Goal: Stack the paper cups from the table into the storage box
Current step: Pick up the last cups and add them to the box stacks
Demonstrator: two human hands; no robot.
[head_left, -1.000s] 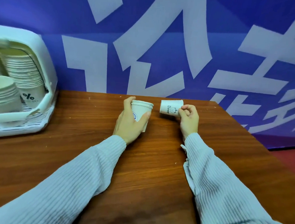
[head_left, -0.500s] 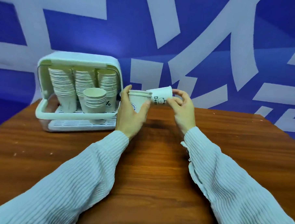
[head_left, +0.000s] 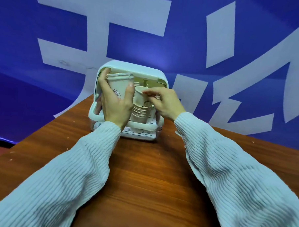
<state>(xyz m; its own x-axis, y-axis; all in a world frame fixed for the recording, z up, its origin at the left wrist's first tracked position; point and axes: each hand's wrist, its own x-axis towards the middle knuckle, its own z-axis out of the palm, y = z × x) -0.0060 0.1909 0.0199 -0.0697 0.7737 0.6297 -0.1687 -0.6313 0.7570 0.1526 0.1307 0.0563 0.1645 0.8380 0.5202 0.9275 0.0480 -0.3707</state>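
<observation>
Looks like an event or exhibition space, not a home. Behind my wooden table there's a big blue printed backdrop with oversized white characters, banner style, running down to the floor. Bulk stacks of paper cups in a white storage box fit a drinks station. Exact venue: can't tell.

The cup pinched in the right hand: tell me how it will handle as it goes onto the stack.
The cup is thin paper pinched at its rim by the right hand, so it probably dents if squeezed. It looks light and, being tapered, should slide into the stack in the storage box, though a tilted entry may jam.
</observation>
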